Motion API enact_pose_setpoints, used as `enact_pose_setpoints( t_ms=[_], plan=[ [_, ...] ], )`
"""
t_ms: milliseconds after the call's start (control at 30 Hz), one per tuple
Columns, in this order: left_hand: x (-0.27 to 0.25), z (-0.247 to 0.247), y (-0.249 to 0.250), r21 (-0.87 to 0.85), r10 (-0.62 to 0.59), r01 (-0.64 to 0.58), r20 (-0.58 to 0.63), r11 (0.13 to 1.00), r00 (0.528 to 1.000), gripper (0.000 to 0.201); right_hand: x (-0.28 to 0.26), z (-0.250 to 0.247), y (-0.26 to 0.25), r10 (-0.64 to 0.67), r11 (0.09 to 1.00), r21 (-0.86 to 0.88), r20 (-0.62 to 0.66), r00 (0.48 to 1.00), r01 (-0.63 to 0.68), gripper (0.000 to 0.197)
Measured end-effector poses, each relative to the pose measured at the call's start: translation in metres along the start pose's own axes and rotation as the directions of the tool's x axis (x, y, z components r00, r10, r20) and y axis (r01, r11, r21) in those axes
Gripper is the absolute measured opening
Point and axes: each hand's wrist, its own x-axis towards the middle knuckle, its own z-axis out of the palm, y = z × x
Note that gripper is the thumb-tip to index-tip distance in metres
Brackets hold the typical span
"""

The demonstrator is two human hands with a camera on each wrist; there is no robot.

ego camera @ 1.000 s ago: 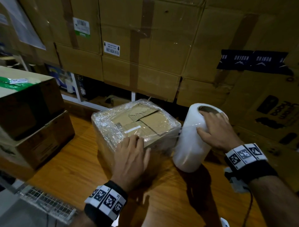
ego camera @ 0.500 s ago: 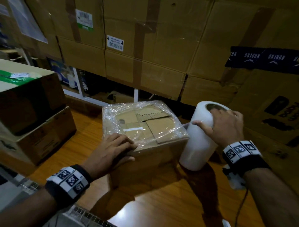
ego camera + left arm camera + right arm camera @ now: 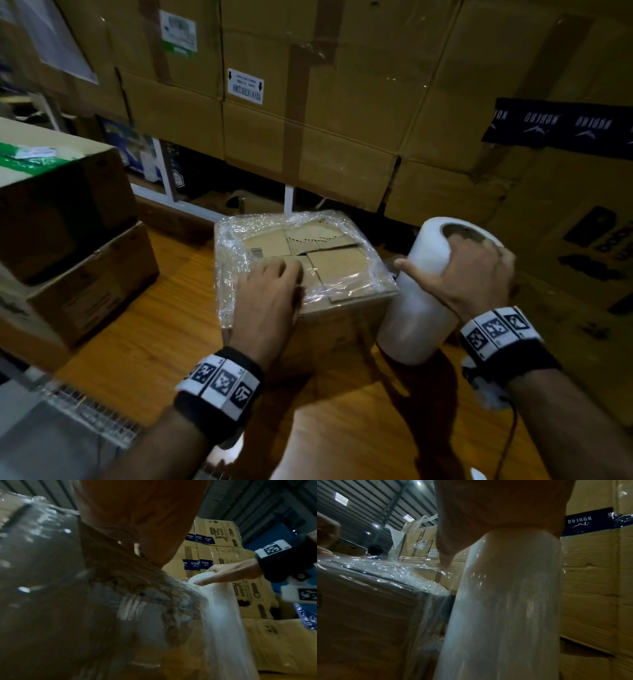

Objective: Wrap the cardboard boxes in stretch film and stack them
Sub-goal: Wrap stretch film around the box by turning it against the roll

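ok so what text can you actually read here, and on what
"NOBERO", upside down: dark blue tape on the stacked brown cartons.
White arrow label: too blurred.
Green-and-white barcode sticker, barcode on the film-wrapped cardboard box: too small.
Black print on the right-hand carton: unreadable.

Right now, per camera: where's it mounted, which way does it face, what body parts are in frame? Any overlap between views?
Head: worn on the head, looking forward and down at the film-wrapped box on the wooden surface; both forearms, left hand pressing the box top, right hand gripping the stretch film roll.
Left wrist: under the left palm, facing right across the box; shows right hand.
Right wrist: below the right hand, looking up along the roll.
Shared: all three see box and roll.
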Motion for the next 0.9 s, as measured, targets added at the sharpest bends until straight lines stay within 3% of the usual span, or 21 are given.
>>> enact_pose_setpoints(
  t_ms=[133,367,533,633,767,900],
  plan=[
    [-0.002,0.01,0.016,0.022,0.276,-0.277,0.017,0.961,0.961,0.03,-0.002,-0.001,-0.003,0.035,0.999,-0.034,0.008,0.999,-0.035,0.103],
    [0.0,0.026,0.024,0.064,0.197,-0.206,0.13,0.976,0.972,0.054,-0.003,-0.002,0.007,-0.05,0.998,0.03,0.036,0.998,0.049,0.105],
    [-0.003,0.015,-0.017,0.05,0.337,-0.349,0.164,0.936,0.927,0.056,-0.006,0.002,0.033,-0.226,0.949,0.22,-0.02,0.974,0.224,0.08],
    [-0.004,0.009,-0.038,-0.001,0.412,-0.421,0.204,0.907,0.888,0.058,-0.003,0.005,0.035,-0.235,0.947,0.214,-0.051,0.971,0.241,0.074],
    [0.005,0.006,-0.035,0.002,0.31,-0.314,0.168,0.949,0.936,0.053,-0.004,0.011,0.016,-0.136,0.97,0.199,-0.047,0.99,0.142,0.075],
    [0.012,0.008,0.009,0.109,0.055,-0.064,0.082,0.992,0.995,0.036,-0.006,0.003,0.014,-0.133,0.967,0.218,-0.006,0.991,0.131,0.074]
  ],
)
